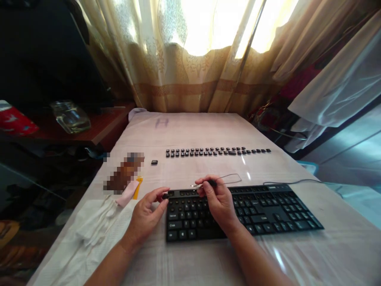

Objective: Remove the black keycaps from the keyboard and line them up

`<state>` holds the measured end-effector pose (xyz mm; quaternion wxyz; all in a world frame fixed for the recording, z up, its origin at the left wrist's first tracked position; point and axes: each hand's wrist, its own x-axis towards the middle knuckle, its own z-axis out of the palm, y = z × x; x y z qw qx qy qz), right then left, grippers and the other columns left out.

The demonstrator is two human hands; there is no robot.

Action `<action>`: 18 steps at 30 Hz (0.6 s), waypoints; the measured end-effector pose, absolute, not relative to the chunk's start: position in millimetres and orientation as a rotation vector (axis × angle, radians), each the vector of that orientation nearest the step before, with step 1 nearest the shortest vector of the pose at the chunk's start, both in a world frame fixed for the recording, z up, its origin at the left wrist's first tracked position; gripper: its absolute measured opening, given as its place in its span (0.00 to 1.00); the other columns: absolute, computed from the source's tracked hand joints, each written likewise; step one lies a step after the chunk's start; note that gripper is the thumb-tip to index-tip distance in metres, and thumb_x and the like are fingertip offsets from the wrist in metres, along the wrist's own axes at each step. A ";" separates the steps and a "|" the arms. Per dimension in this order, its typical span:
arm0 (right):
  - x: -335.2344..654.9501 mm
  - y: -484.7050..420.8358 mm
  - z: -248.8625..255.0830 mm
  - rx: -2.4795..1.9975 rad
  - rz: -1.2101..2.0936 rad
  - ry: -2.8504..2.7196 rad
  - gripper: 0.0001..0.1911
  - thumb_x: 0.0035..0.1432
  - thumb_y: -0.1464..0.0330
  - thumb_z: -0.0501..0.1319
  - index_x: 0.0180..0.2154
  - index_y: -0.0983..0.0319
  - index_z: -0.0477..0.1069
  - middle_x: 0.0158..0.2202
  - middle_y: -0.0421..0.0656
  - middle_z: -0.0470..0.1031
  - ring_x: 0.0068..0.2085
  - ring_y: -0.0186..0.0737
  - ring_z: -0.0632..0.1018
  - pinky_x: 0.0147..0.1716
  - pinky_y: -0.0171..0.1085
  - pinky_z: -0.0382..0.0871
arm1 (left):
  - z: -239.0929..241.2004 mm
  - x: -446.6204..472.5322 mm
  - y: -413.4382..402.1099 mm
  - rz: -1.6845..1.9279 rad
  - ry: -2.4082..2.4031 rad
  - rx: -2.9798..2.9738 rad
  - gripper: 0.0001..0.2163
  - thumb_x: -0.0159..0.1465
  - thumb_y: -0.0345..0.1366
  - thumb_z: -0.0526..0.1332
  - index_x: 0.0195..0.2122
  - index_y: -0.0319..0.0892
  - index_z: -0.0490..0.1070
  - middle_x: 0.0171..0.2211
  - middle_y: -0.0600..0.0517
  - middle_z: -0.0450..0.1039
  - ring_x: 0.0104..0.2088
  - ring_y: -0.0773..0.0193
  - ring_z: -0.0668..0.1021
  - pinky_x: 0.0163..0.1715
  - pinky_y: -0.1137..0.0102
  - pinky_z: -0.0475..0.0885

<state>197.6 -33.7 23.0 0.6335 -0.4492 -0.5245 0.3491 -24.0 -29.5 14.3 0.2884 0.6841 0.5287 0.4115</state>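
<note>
A black keyboard (212, 233) lies on the cloth-covered surface, with bare spots in its upper key rows. My left hand (149, 210) is at its upper left corner, thumb and forefinger pinched on a small black keycap (165, 196). Over the top edge of the board, my right hand (218, 200) is closed around a keycap puller (212, 183). This tool has a black middle, a thin wire loop pointing right and pale metal tips pointing left. Beyond the keyboard, loose keycaps (205, 153) stand in two rows, and a single keycap (154, 162) sits apart to their left.
White cloth (98, 234) and a yellow strip (137, 188) lie at the left, beside a blurred-out patch. A glass jar (71, 117) stands on a side shelf near a dark screen (50, 55). The keyboard cable (297, 181) runs off right. Curtains (184, 79) hang behind.
</note>
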 end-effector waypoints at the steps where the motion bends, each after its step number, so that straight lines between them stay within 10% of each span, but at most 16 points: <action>1: 200.9 -31.5 22.6 -1.050 0.791 -1.182 0.08 0.64 0.61 0.59 0.39 0.60 0.69 0.35 0.43 0.81 0.27 0.32 0.78 0.27 0.31 0.75 | 14.5 -25.8 -26.0 1.110 1.449 1.802 0.14 0.60 0.42 0.62 0.45 0.47 0.78 0.39 0.52 0.81 0.37 0.62 0.80 0.43 0.67 0.76; 12: 218.4 -21.8 18.4 -1.167 0.772 -1.114 0.14 0.59 0.57 0.61 0.37 0.61 0.70 0.33 0.46 0.81 0.25 0.36 0.79 0.25 0.33 0.75 | 42.0 -54.4 49.0 0.829 1.723 2.026 0.15 0.61 0.45 0.59 0.44 0.45 0.78 0.35 0.51 0.82 0.34 0.57 0.82 0.36 0.67 0.76; 18: 218.4 -22.9 14.2 -1.211 0.738 -1.240 0.12 0.61 0.58 0.59 0.38 0.60 0.71 0.34 0.46 0.82 0.27 0.38 0.81 0.29 0.34 0.76 | 45.2 -39.2 92.8 0.661 1.726 2.350 0.10 0.60 0.40 0.62 0.41 0.49 0.80 0.44 0.50 0.79 0.47 0.54 0.77 0.51 0.61 0.69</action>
